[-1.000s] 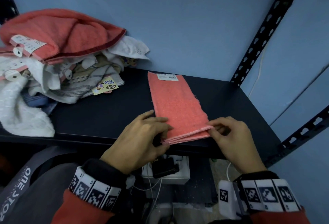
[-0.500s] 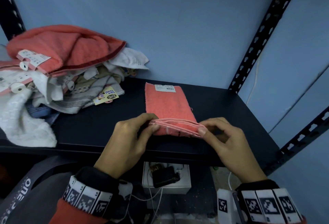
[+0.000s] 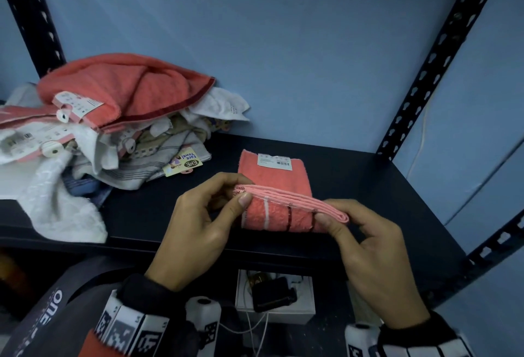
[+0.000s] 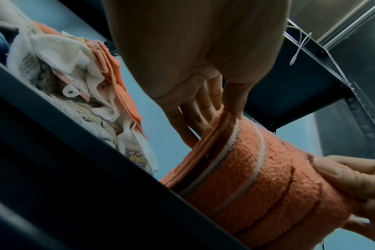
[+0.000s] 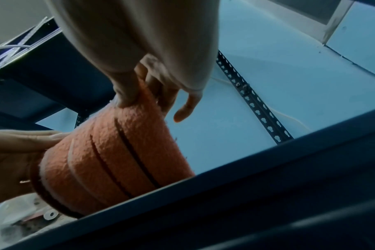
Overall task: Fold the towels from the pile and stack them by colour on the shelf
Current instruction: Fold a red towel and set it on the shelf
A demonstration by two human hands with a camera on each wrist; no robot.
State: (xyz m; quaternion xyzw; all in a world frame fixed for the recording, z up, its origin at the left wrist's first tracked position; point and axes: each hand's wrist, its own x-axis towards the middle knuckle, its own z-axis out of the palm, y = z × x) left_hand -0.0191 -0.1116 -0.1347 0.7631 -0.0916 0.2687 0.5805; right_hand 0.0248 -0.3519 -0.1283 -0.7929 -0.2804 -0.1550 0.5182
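At the near edge of the black shelf (image 3: 368, 186), the left hand (image 3: 195, 231) pinches the left end of the coral towel (image 3: 272, 180) between thumb and curled fingers. In the left wrist view those fingers (image 4: 195, 116) lie behind the stacked layers with the thumb in front. The right hand (image 3: 374, 257) grips the right end of the same raised edge, thumb on the near side and fingers curled behind; in the right wrist view its little finger (image 5: 186, 108) hangs free of the cloth. Between the two hands the near end of the towel stands lifted off the shelf, showing several pink layers, a white stripe and dark stripes across the curving fold. The far part of the towel lies flat on the shelf, with a white barcode label (image 3: 274, 161) at its far edge. To the left, well apart from the hands, sits the pile (image 3: 113, 129) of unfolded towels: a large coral one on top, white, grey-striped and beige ones beneath, several with tags. A yellow tag (image 3: 183, 164) sticks out at the pile's right side. A blue wall (image 3: 283, 44) stands behind the shelf.
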